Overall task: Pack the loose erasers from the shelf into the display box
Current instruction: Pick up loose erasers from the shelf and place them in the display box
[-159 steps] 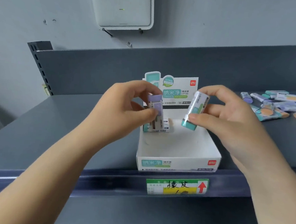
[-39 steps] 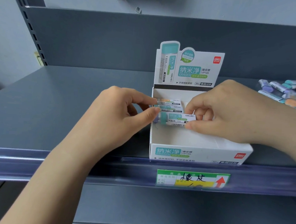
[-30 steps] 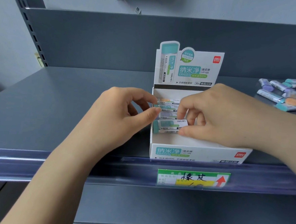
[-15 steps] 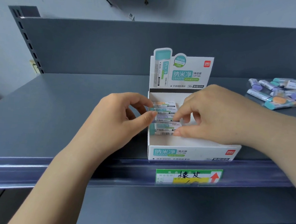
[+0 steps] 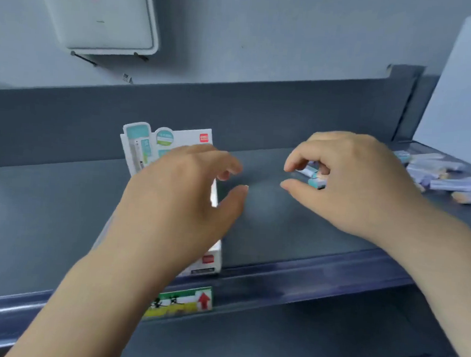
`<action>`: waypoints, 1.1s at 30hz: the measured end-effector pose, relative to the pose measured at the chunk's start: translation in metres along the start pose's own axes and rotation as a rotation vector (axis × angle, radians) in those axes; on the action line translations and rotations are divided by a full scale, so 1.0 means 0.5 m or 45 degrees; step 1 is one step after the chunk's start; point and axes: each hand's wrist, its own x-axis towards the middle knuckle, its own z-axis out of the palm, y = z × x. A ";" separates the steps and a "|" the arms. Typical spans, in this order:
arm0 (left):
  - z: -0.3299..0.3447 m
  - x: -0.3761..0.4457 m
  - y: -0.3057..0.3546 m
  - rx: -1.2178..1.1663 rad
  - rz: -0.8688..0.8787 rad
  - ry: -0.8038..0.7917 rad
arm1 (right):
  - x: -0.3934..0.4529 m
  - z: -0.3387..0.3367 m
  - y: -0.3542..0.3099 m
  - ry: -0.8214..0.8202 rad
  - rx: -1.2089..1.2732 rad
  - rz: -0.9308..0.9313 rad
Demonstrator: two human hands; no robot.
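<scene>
The white display box (image 5: 214, 256) stands at the shelf's front edge, its printed header card (image 5: 147, 141) upright at the back. My left hand (image 5: 182, 199) hovers over the box with relaxed, spread fingers, holds nothing, and hides the inside. To the right of the box, my right hand (image 5: 348, 183) is above the shelf with curved fingers. Two loose erasers (image 5: 314, 177) show in the gap between its fingers and thumb; whether it touches them I cannot tell. More loose erasers (image 5: 448, 183) lie in a pile at the far right.
The grey shelf (image 5: 267, 230) has a raised back panel and a front rail with a green and yellow price label (image 5: 181, 302). A white wall unit (image 5: 101, 12) hangs at the upper left. A pale panel (image 5: 469, 91) stands at the right end.
Both hands have left the box. My right hand has let go of the teal eraser and moved right toward the loose pile. The view has swung right, so the box sits at left.
</scene>
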 end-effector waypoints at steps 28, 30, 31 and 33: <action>0.335 0.132 0.399 -0.002 -0.185 -0.495 | -0.155 -0.133 0.588 -0.439 0.154 0.016; 0.337 0.136 0.407 -0.026 -0.187 -0.528 | -0.157 -0.132 0.592 -0.457 0.114 0.011; 0.339 0.136 0.410 -0.028 -0.189 -0.528 | -0.158 -0.131 0.592 -0.459 0.090 0.011; 0.347 0.136 0.412 -0.031 -0.196 -0.508 | -0.158 -0.129 0.589 -0.462 0.091 0.022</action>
